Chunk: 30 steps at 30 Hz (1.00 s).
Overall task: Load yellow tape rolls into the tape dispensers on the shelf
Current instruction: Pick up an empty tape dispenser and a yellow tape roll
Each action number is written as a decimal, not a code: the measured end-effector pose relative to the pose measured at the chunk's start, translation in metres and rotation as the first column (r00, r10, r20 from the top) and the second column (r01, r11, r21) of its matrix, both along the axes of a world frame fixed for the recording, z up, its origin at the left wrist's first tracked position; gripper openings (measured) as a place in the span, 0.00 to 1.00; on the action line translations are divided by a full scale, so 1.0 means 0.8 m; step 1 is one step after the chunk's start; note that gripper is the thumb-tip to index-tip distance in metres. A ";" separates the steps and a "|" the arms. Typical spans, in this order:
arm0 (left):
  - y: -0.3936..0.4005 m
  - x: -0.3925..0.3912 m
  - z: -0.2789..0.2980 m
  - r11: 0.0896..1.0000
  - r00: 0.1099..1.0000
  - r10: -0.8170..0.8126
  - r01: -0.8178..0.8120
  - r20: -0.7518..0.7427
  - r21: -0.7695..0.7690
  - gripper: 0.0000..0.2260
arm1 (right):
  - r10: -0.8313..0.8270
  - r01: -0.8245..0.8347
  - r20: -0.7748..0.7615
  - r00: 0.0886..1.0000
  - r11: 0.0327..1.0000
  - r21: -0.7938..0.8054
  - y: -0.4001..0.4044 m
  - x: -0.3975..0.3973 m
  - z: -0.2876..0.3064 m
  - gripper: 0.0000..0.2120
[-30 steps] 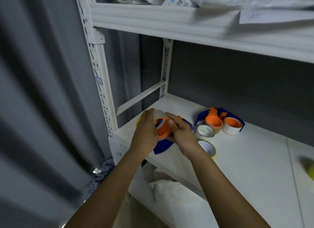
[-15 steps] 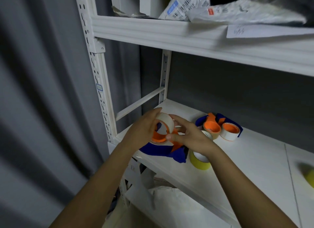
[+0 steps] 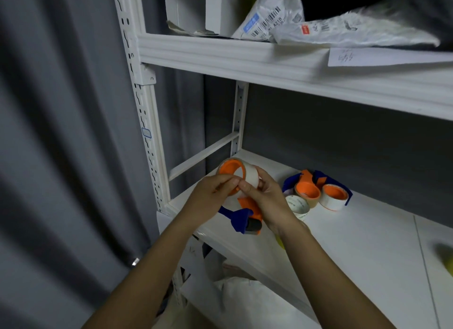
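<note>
Hands both grip one dispenser (image 3: 245, 206) above shelf (image 3: 355, 230): left hand (image 3: 210, 194) and right hand (image 3: 264, 198) pinch at tape roll (image 3: 241, 179) on its orange hub. Risk: roll seats crooked or slips off. Yellow roll (image 3: 279, 240) mostly hidden under right wrist.

Storeroom: white slotted metal shelving (image 3: 149, 137), barcoded mailer bags (image 3: 264, 20), handwritten shelf label (image 3: 367, 57).
</note>
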State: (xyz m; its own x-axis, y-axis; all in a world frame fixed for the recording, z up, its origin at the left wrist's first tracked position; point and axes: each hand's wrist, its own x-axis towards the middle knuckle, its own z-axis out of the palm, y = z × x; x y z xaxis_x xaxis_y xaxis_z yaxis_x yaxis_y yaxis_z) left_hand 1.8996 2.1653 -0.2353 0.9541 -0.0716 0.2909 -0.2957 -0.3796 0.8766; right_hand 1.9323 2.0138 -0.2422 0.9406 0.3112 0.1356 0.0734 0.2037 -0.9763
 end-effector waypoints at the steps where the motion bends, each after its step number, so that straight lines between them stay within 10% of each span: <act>1: 0.002 0.000 0.002 0.999 0.999 -0.033 0.033 -0.013 -0.003 0.10 | 0.001 -0.001 0.004 1.000 1.000 0.006 0.000 0.001 0.000 0.22; 30: 0.029 0.015 0.004 0.983 0.988 -0.064 0.039 -0.139 -0.179 0.15 | 0.299 -0.296 -0.064 0.952 0.954 0.056 -0.039 0.011 0.018 0.18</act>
